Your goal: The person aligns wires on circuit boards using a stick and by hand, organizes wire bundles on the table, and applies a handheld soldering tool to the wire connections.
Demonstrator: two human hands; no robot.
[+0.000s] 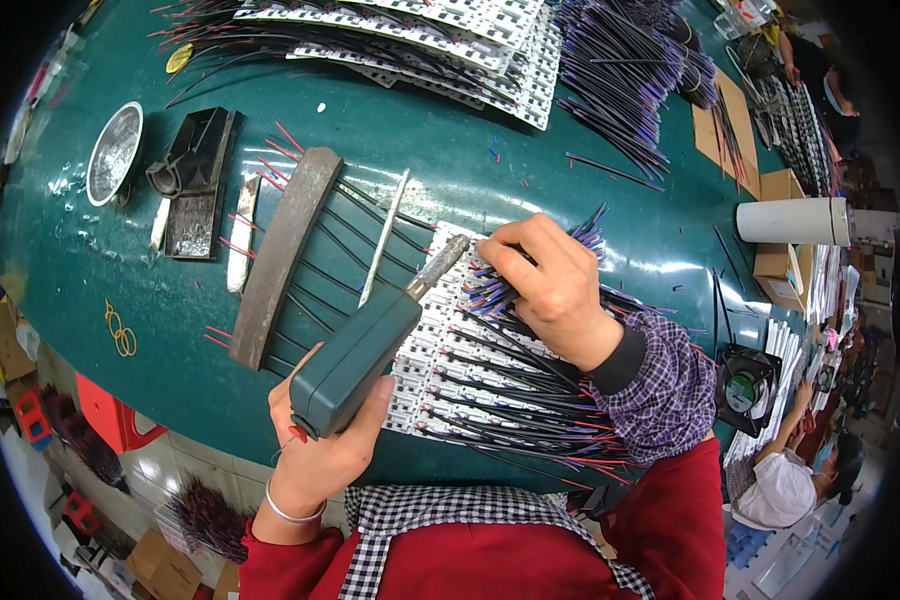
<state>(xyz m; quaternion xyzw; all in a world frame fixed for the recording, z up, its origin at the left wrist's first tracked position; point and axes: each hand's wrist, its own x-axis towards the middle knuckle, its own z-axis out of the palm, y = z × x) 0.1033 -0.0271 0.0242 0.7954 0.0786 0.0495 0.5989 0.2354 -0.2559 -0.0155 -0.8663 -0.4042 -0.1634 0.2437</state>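
Note:
My left hand (320, 455) is wrapped round the handle of a dark green soldering gun (360, 360). The gun's metal tip points up and right, close to the fingertips of my right hand (550, 285). That hand is closed over a bunch of short black wires with blue and red ends (488, 292), above a white circuit board panel (407, 395). Rows of black wires (510, 390) lie across the panel's right side. A heavy grey metal bar (285, 260) rests over other wires to the left, beside a thin whitish strip (384, 238). The exact contact point at the tip is too small to tell.
Stacked wired panels (525, 95) and a large wire pile (620, 85) lie at the back. A metal bowl (115, 155), black holder (198, 190) and rubber bands (120, 332) are left. Rightward stand a white tumbler (792, 221) and small fan (748, 390); a person (785, 488) sits beyond.

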